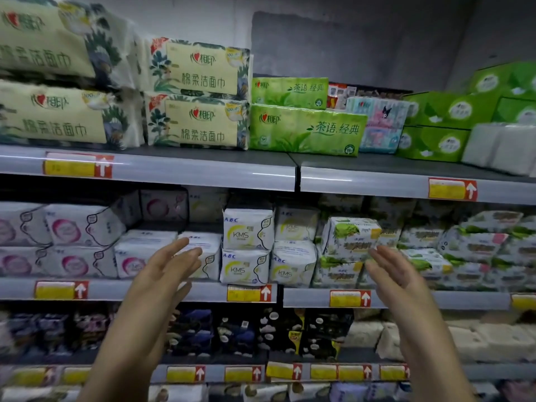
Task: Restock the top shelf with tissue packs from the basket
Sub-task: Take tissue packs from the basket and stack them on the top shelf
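The left hand [168,265] and right hand [391,271] hang empty, fingers straight, before soft white packets [246,250] on a grey metal shelf [208,293]. Beyond, glossy green tissue packs [304,130] lie stacked on the top shelf [174,169], against a dull grey wall [348,39].

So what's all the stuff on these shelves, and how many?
cream packs: four, cream, top shelf left, stacked in twos
green packs: two, green, top shelf middle, stacked
green boxes: several, green, top shelf right
KMS packs: four, white and yellow, middle shelf centre
pink packs: several, white and pink, middle shelf left
dark packs: several, black and blue, lower shelf
price tags: many, yellow and red, shelf edges
left grip: one, open, before middle shelf
right grip: one, open, before middle shelf
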